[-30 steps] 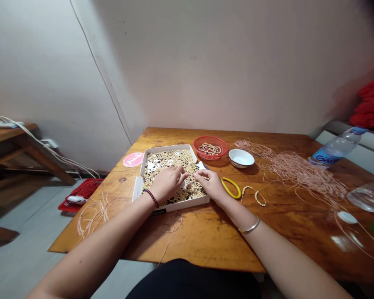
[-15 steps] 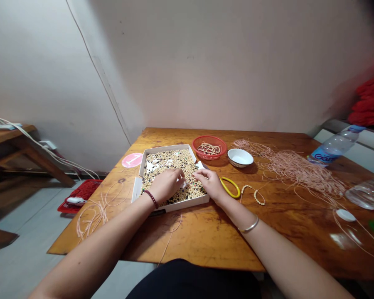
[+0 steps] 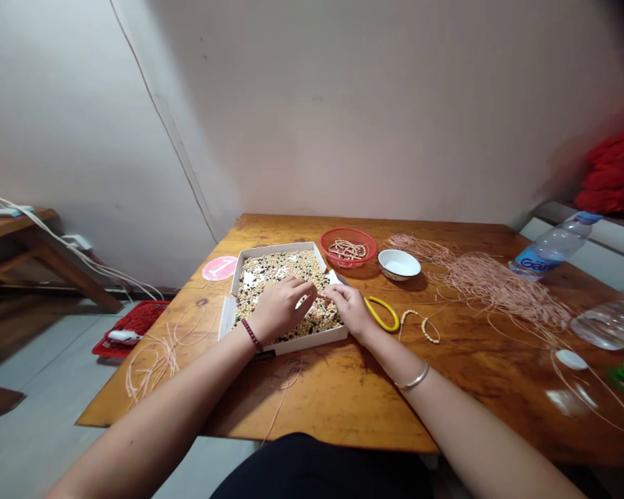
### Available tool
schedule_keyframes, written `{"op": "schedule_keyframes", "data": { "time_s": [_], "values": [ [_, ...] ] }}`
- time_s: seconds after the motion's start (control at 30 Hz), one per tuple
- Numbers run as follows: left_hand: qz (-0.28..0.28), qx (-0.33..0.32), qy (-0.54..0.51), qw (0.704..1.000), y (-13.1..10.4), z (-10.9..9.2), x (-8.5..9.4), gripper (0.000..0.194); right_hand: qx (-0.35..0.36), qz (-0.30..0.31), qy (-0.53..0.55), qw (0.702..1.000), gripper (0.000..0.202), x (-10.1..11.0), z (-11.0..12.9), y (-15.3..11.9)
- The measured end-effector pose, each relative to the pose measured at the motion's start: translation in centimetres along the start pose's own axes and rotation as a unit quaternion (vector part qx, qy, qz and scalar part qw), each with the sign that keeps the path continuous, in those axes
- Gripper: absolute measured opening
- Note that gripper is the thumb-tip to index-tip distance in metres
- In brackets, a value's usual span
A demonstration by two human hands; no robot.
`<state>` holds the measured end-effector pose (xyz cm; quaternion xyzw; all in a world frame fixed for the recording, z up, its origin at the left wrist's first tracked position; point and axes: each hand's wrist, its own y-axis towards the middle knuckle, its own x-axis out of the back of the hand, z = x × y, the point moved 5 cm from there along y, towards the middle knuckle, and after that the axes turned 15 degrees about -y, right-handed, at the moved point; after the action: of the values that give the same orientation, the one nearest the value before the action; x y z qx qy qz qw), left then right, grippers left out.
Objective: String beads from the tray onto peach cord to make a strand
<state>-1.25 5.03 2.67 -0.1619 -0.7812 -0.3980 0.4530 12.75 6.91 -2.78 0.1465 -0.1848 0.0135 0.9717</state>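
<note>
A shallow white box (image 3: 286,346) holds many small beads (image 3: 270,267), mostly cream, with black and a few green ones among them. My left hand (image 3: 286,305) is over the middle of the box, its fingers bent and the fingertips drawn together toward my right hand. Above the box's right edge my right hand (image 3: 349,308) pinches with thumb and forefinger. What either pinch holds is too small to make out. A partly beaded cord (image 3: 421,324) lies just right of my right wrist, close to the yellow handle (image 3: 387,319) of a tool that is partly hidden.
Behind the box stand a red basket (image 3: 347,260) with strung beads and a white bowl (image 3: 399,267). A heap of pink cords (image 3: 499,284), plastic bottles (image 3: 543,256) and a white cap (image 3: 572,359) occupy the right. Loose cords (image 3: 153,367) and a pink disc (image 3: 219,267) lie left.
My left hand has lifted slightly from among the beads, its fingertips moving right toward my right hand. My right hand keeps its pinch almost in place.
</note>
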Motion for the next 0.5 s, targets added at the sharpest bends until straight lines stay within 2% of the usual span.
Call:
{"op": "schedule_keyframes", "data": {
  "time_s": [0.13,0.27,0.4,0.5],
  "values": [
    [-0.031,-0.001,-0.024,0.999,-0.1,-0.3,0.8,0.016,-0.067,-0.041,0.085,0.993,0.029,0.5,-0.5,-0.1],
    [-0.069,0.006,-0.036,0.997,-0.3,-0.3,1.4,0.012,-0.086,-0.063,0.131,0.986,0.028,0.8,-0.6,0.0],
    [-0.079,0.015,-0.012,0.997,-0.2,-0.4,1.3,0.015,-0.044,-0.064,0.065,0.995,0.025,0.7,-0.2,0.0],
    [-0.089,0.026,0.002,0.996,-0.2,-0.3,1.3,0.016,-0.004,-0.041,-0.001,0.999,0.025,0.2,0.0,-0.1]
  ]
}}
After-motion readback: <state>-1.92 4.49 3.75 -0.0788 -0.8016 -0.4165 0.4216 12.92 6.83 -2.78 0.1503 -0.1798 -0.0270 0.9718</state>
